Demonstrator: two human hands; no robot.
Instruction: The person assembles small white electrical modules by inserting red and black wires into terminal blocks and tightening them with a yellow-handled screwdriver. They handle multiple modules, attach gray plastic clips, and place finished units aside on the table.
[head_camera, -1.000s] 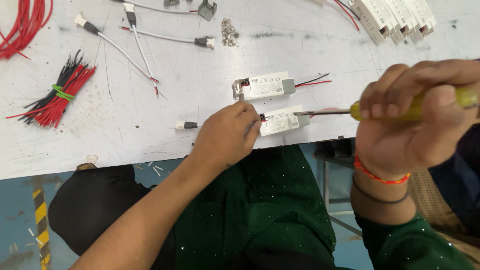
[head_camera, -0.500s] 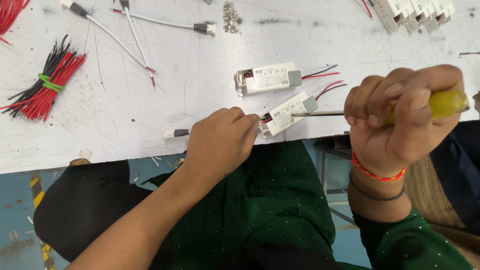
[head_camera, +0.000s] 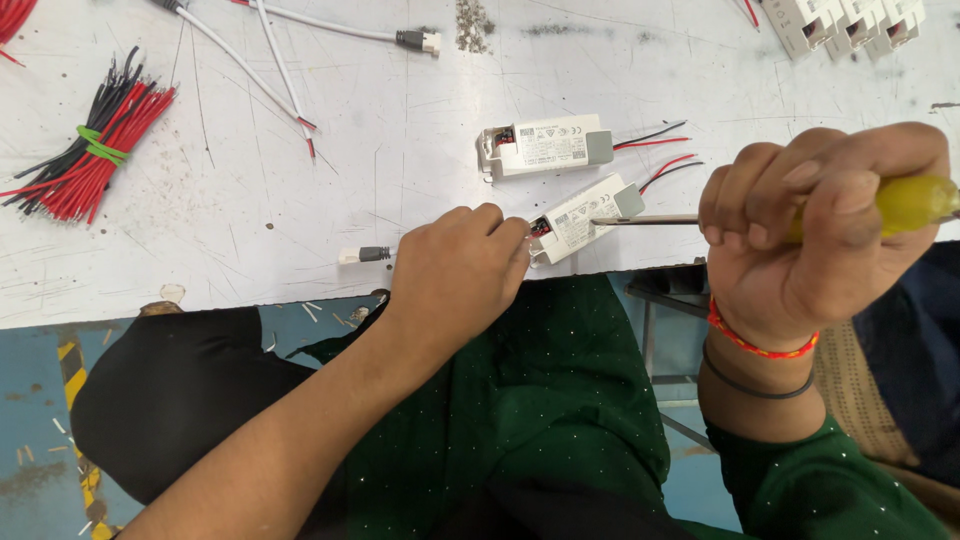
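Two white driver boxes, wire bundle, screwdriver

scratched white table: drivers, wire bundle

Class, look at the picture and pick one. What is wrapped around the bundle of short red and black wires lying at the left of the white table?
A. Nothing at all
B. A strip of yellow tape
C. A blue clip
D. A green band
D: a green band circles the middle of the bundle of short red and black wires on the scratched white table, left of both hands.
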